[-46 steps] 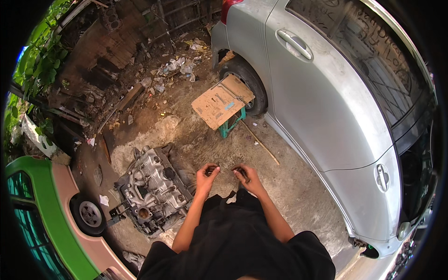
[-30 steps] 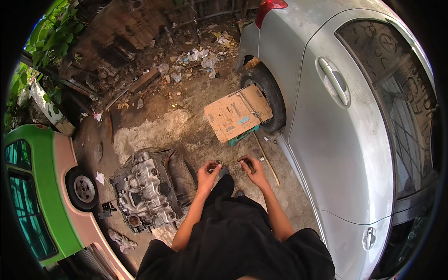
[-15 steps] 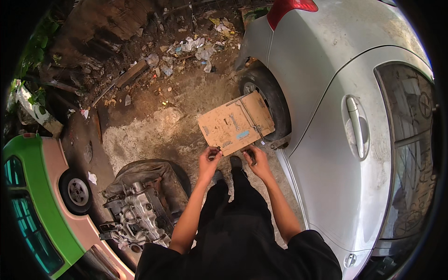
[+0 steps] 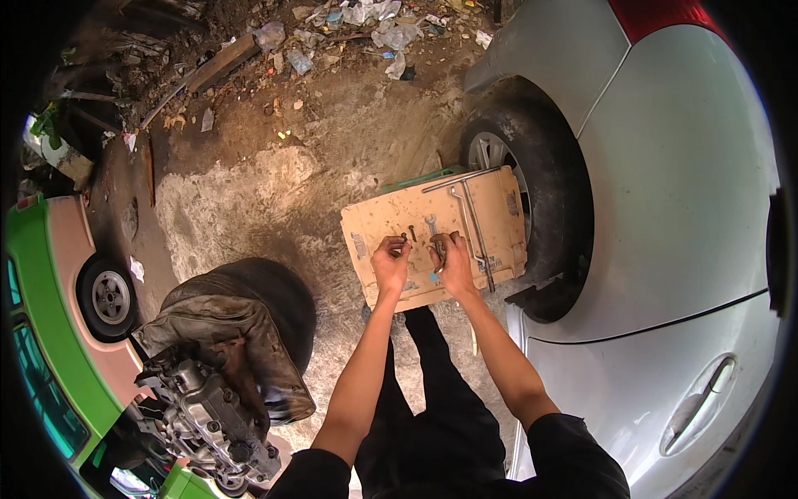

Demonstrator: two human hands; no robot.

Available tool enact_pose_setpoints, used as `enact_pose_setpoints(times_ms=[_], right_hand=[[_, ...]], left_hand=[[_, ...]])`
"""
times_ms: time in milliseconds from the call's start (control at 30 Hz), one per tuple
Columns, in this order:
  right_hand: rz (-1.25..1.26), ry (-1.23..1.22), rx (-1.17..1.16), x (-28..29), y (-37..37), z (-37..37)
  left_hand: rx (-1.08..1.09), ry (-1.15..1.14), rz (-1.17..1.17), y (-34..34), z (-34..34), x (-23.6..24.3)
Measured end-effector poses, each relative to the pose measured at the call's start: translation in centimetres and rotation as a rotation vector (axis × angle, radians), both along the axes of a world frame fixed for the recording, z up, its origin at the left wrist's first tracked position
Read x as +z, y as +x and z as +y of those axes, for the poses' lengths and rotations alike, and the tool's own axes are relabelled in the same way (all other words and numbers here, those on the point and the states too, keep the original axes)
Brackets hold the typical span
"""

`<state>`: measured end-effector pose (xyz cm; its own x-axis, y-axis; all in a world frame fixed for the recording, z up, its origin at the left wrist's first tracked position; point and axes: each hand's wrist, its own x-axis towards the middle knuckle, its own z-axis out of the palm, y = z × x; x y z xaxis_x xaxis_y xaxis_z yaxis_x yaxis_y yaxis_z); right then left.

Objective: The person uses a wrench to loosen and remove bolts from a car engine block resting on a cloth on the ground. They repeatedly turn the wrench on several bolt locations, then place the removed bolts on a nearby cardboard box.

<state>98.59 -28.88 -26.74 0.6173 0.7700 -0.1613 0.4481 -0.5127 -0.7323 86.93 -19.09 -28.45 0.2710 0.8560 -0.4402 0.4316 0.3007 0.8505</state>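
A worn cardboard sheet (image 4: 378,218) lies in front of me by the silver car's wheel, and both my hands are over it. Fingers of my left hand (image 4: 389,264) pinch a small dark bolt (image 4: 405,237) above the sheet. My right hand (image 4: 453,264) is closed beside the lower end of an open-ended wrench (image 4: 431,223); a shiny bit shows under its fingers, too small to name. Another dark bolt (image 4: 412,233) rests between the hands. Along the sheet's right side lie a long metal bar (image 4: 478,220) and a rod (image 4: 461,179) across its far edge.
The silver car (image 4: 648,274) with its rear tyre (image 4: 540,200) borders the right. At left are an engine block (image 4: 212,420), a covered tyre (image 4: 274,291) and a green and pink vehicle (image 4: 62,274). Litter (image 4: 366,17) and a plank (image 4: 224,62) lie on the far ground.
Both hands have moved from the sheet's near edge to over its middle, beside the wrench and bolt. My view has moved closer to the sheet and wheel.
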Motion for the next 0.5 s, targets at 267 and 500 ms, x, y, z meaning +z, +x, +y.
enact_pose_setpoints(times_ms=[267,500], right_hand=[[0.039,0.000,0.018,-1.8,1.5,-0.1],[0.025,0.054,0.036,0.2,2.2,-1.2]], left_hand=[[-0.016,0.098,0.223,1.6,0.2,-2.6],[0.007,0.147,0.186,1.4,0.1,-2.7]])
